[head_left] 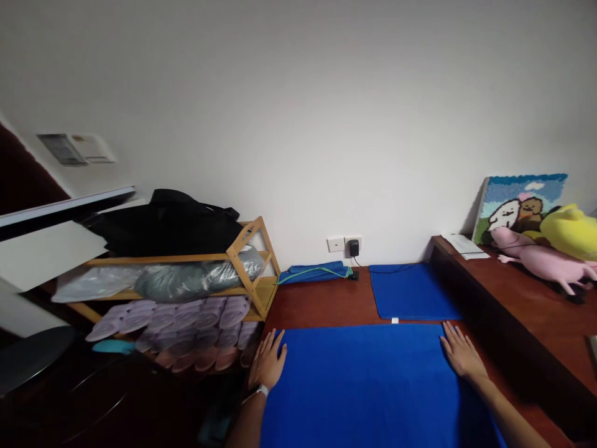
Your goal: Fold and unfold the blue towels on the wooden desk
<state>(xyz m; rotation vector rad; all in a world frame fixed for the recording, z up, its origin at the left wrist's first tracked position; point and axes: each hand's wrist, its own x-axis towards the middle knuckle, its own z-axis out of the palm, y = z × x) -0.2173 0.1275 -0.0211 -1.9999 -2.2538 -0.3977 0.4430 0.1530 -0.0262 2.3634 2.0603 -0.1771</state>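
A large blue cloth (364, 379) lies flat on the reddish-brown wooden table (321, 305). My left hand (268, 362) rests palm down at its far left corner, fingers apart, with a watch on the wrist. At the far right corner my right hand (461, 353) lies flat with its fingers stretched out. Neither hand holds anything. Behind the large cloth, toward the right, a smaller blue cloth (410, 295) is spread out with a white tag (395, 320) at its front edge. A folded blue bundle (312, 274) with a green cord sits against the wall.
To the left stands a wooden rack (255, 267) with a black bag (172, 227), plastic-wrapped items and several slippers (205, 317). On the raised right ledge (522, 292) are a pink plush toy (541, 258), a yellow plush (571, 230) and a dog picture (517, 208). A black plug (354, 247) sits in the wall socket.
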